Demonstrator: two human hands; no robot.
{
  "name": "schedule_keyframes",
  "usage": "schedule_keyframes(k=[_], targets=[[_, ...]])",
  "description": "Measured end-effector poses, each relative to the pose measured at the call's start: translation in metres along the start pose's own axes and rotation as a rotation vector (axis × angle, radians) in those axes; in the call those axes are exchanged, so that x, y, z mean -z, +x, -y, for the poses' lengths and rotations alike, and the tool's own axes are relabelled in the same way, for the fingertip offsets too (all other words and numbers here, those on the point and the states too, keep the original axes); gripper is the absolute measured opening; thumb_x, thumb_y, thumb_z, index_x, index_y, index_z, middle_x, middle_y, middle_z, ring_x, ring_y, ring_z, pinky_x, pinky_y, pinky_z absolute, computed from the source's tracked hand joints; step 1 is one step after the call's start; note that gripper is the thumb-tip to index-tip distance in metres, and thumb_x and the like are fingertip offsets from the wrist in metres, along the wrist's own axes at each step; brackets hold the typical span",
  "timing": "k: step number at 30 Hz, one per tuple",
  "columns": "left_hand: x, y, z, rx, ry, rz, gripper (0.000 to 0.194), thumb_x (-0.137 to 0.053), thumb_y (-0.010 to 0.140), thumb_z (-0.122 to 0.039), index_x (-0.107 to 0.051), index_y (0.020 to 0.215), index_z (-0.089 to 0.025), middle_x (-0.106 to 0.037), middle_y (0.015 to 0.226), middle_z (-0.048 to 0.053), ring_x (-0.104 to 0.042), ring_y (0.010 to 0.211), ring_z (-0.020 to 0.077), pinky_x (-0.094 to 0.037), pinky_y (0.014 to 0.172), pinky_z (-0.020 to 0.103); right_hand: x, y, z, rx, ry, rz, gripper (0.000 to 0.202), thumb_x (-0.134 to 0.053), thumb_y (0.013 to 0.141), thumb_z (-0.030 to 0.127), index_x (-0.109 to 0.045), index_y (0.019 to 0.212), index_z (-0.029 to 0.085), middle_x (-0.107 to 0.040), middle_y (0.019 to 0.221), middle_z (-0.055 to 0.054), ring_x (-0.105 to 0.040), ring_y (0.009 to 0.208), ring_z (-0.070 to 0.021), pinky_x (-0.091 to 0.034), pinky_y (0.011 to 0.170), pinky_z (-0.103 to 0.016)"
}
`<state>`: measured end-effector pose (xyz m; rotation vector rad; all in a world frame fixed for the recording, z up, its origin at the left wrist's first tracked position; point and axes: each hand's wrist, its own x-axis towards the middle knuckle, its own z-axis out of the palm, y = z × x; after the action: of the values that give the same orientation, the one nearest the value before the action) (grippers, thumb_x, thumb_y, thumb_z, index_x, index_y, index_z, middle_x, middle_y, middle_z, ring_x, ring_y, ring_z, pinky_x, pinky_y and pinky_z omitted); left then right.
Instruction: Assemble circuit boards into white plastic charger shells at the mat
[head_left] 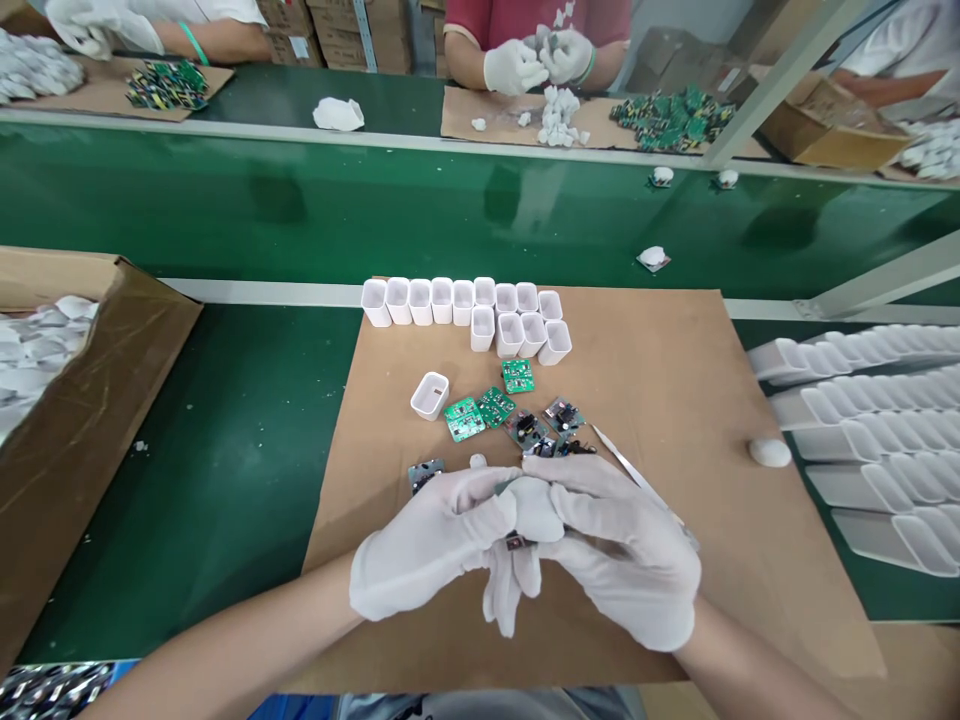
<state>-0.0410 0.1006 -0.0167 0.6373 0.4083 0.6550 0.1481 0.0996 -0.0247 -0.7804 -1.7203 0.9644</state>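
My left hand [439,530] and my right hand [630,550], both in white gloves, meet low over the cardboard sheet. Between them, both sets of fingers close around a small white rounded piece [534,508]. A dark bit of circuit board [517,541] peeks out under it; the gloves hide the rest. Just beyond the fingers lie several loose boards, among them a green circuit board [465,419] and one with dark parts facing up [526,430]. One more board [425,473] is by my left hand. Beside my right hand rests a thin white tool [637,475], partly covered.
Several white plastic cups [442,300] stand in rows at the cardboard's [637,350] far edge; a single cup [430,396] is nearer. Stacked white cups [862,410] and a white ball-like piece [769,453] are right. A carton [97,400] stands left. Beyond the green conveyor [337,210], co-workers' gloved hands [536,62] work.
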Motion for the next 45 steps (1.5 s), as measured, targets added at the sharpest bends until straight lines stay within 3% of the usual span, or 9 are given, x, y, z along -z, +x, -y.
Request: schedule_keyframes(k=[5, 10, 13, 18, 24, 30, 38, 42, 45], targets=[[-0.003, 0.002, -0.006, 0.033, 0.047, -0.001, 0.035, -0.063, 0.088, -0.048, -0.061, 0.09, -0.013, -0.065, 0.07, 0.005, -0.06, 0.043, 0.0109, -0.045, 0.042, 0.017, -0.002, 0.003, 0.007, -0.019, 0.073, -0.06, 0.041, -0.076, 0.082, 0.012, -0.06, 0.114, 0.031, -0.069, 0.113, -0.004, -0.067, 0.103, -0.0205, -0.059, 0.085, -0.037], [-0.01, 0.003, -0.015, 0.147, 0.185, -0.136, 0.03, -0.063, 0.09, -0.042, -0.062, 0.092, -0.012, -0.065, 0.071, 0.006, -0.059, 0.041, 0.0112, -0.045, 0.04, 0.018, 0.003, 0.003, 0.011, -0.13, 0.122, 0.009, 0.063, -0.086, 0.064, 0.017, -0.055, 0.118, 0.029, -0.066, 0.119, -0.005, -0.066, 0.107, -0.025, -0.059, 0.085, -0.037], [-0.009, 0.002, -0.014, 0.131, 0.19, -0.07, 0.034, -0.059, 0.091, -0.045, -0.062, 0.091, -0.012, -0.064, 0.076, 0.007, -0.063, 0.048, 0.0119, -0.049, 0.047, 0.019, 0.0, 0.003, 0.012, -0.143, 0.014, -0.084, 0.048, -0.079, 0.071, 0.014, -0.053, 0.109, 0.029, -0.07, 0.108, -0.004, -0.07, 0.095, -0.0227, -0.06, 0.078, -0.037], [-0.003, -0.001, -0.005, 0.124, 0.176, -0.017, 0.035, -0.05, 0.096, -0.047, -0.061, 0.103, -0.015, -0.064, 0.078, 0.006, -0.062, 0.048, 0.0102, -0.05, 0.05, 0.019, -0.002, 0.005, 0.01, 0.076, -0.226, -0.091, 0.04, -0.069, 0.075, 0.006, -0.052, 0.104, 0.027, -0.07, 0.099, -0.004, -0.071, 0.085, -0.0211, -0.06, 0.072, -0.036], [0.003, -0.001, -0.001, 0.052, 0.081, -0.044, 0.044, -0.047, 0.096, -0.051, -0.066, 0.095, -0.011, -0.065, 0.074, 0.008, -0.06, 0.05, 0.0114, -0.049, 0.048, 0.02, 0.008, 0.01, 0.008, 0.022, -0.062, 0.102, 0.057, -0.077, 0.078, 0.019, -0.052, 0.128, 0.027, -0.069, 0.111, -0.007, -0.066, 0.096, -0.023, -0.057, 0.084, -0.041], [0.005, -0.001, 0.0, 0.058, 0.092, -0.075, 0.048, -0.048, 0.095, -0.053, -0.066, 0.083, -0.01, -0.064, 0.068, 0.008, -0.056, 0.045, 0.0092, -0.042, 0.042, 0.017, 0.008, 0.019, 0.007, 0.144, -0.107, 0.188, 0.055, -0.066, 0.091, 0.019, -0.044, 0.141, 0.029, -0.068, 0.086, -0.002, -0.067, 0.086, -0.0192, -0.057, 0.075, -0.032], [-0.001, 0.0, -0.002, 0.127, 0.185, -0.194, 0.052, -0.054, 0.089, -0.059, -0.065, 0.078, -0.009, -0.063, 0.065, 0.008, -0.057, 0.049, 0.0113, -0.04, 0.039, 0.017, 0.009, 0.018, 0.015, -0.072, -0.108, 0.199, 0.043, -0.078, 0.08, 0.038, -0.062, 0.116, 0.022, -0.067, 0.094, -0.005, -0.063, 0.084, -0.0197, -0.053, 0.074, -0.034], [-0.004, -0.001, -0.004, 0.127, 0.272, -0.201, 0.054, -0.05, 0.092, -0.059, -0.064, 0.077, -0.01, -0.062, 0.062, 0.006, -0.049, 0.041, 0.0071, -0.034, 0.038, 0.016, 0.005, 0.017, 0.017, -0.073, -0.108, 0.159, 0.023, -0.074, 0.084, 0.025, -0.066, 0.105, 0.024, -0.064, 0.077, 0.0, -0.06, 0.075, -0.0165, -0.051, 0.069, -0.03], [-0.003, -0.004, -0.004, 0.103, 0.316, -0.194, 0.054, -0.047, 0.094, -0.057, -0.066, 0.079, -0.009, -0.062, 0.066, 0.006, -0.051, 0.047, 0.0077, -0.036, 0.041, 0.017, 0.003, 0.015, 0.016, -0.089, -0.096, 0.153, 0.038, -0.076, 0.082, 0.027, -0.061, 0.117, 0.027, -0.064, 0.087, -0.002, -0.06, 0.079, -0.0184, -0.053, 0.068, -0.031]])
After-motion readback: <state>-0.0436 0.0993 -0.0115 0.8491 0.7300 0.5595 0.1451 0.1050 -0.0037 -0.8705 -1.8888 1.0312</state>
